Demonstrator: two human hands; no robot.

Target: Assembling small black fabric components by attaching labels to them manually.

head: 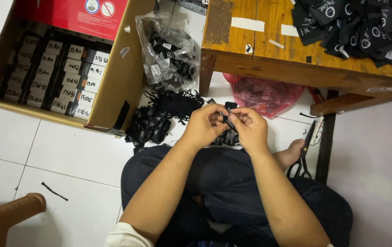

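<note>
Pinching a small black label (229,110) between both hands, L hand (203,126) & R hand (248,128) fingertips closed on it, above the lap. Looks light, soft, floppy; best held by its edges w/ thumb & forefinger.

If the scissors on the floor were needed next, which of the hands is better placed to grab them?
Probably the right hand: the scissors lie on its side, by the foot; the left hand would cross over.
</note>
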